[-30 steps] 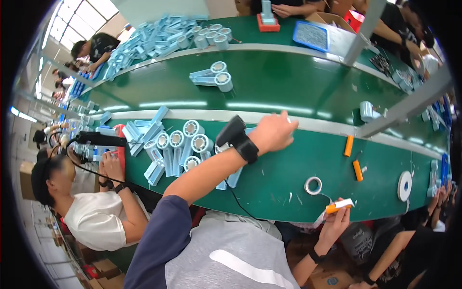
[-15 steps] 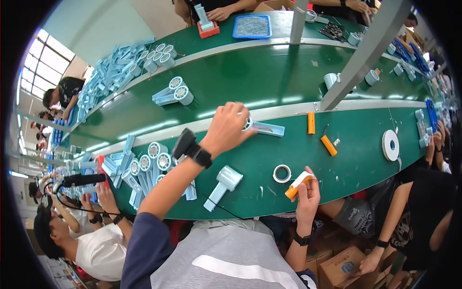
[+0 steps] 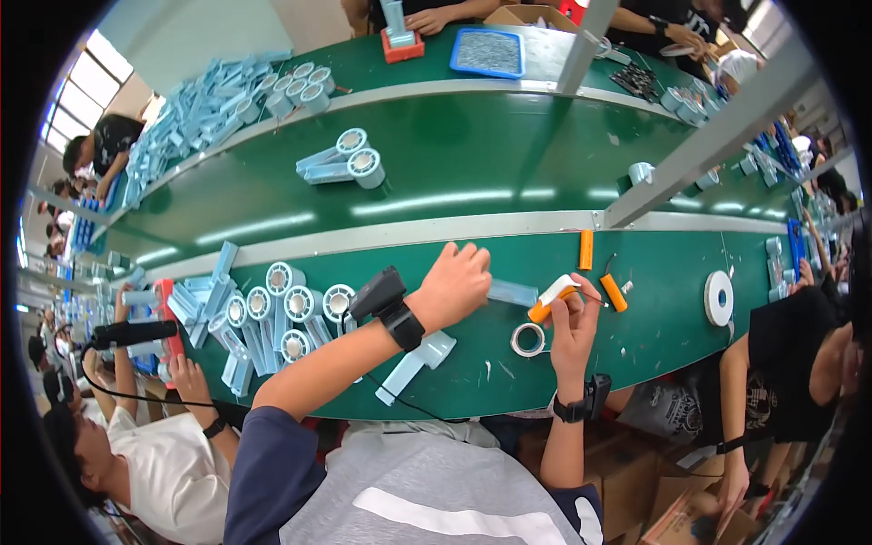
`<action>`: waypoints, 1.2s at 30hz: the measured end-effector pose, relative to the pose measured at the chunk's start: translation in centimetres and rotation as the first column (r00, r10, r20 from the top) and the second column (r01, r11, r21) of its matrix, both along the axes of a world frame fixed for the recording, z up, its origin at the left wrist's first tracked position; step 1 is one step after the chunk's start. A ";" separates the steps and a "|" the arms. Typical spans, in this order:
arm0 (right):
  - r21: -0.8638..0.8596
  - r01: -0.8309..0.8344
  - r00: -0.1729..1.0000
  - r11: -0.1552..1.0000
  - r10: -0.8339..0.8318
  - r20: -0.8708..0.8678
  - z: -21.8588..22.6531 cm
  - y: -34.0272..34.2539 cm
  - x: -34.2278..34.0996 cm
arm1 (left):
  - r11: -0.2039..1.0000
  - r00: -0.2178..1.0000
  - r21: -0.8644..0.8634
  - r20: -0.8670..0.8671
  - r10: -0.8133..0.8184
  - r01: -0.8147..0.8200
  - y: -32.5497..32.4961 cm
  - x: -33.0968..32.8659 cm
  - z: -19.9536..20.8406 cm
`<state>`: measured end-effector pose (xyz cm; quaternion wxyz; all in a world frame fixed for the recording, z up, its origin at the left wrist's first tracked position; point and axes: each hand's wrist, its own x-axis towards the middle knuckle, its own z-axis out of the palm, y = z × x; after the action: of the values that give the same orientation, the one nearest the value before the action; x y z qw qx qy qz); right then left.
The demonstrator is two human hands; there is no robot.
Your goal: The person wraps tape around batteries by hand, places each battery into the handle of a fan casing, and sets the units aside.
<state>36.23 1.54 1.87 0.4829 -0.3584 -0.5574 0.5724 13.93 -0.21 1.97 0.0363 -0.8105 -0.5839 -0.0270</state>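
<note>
My left hand (image 3: 454, 289) is closed over the round head of a light-blue fan housing, hiding it; the handle of this fan housing (image 3: 514, 292) sticks out to the right over the green bench. Between the fingers of my right hand (image 3: 574, 322) is an orange cylindrical battery (image 3: 540, 313) with a white strip along its top. The battery is close to the end of the handle. Just below them lies a small tape roll (image 3: 528, 341). Another light-blue fan housing (image 3: 411, 363) rests near the bench's front edge, partly under my left forearm.
Many fan housings (image 3: 282, 277) crowd the bench at left. Two loose orange batteries (image 3: 586, 250) lie beyond my right hand, with a large white tape roll (image 3: 718, 298) farther right. Grey posts (image 3: 704, 136) rise from the bench. People sit on both sides. A thin black cable crosses the front edge.
My left hand has come nearer with the fan housing. My right hand has lifted the battery away from me, toward the housing's handle. The view has shifted slightly.
</note>
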 end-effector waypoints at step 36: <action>0.363 -0.903 0.320 0.230 -0.203 0.925 2.9 3.5 -3.8 | 0.982 0.708 0.113 0.706 0.026 -0.149 -3.5 -0.1 -3.0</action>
<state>32.46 5.03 4.74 0.0378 -0.0772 -0.9963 -0.0017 13.88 -3.67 -1.04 -0.1213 -0.7051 -0.5877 -0.3778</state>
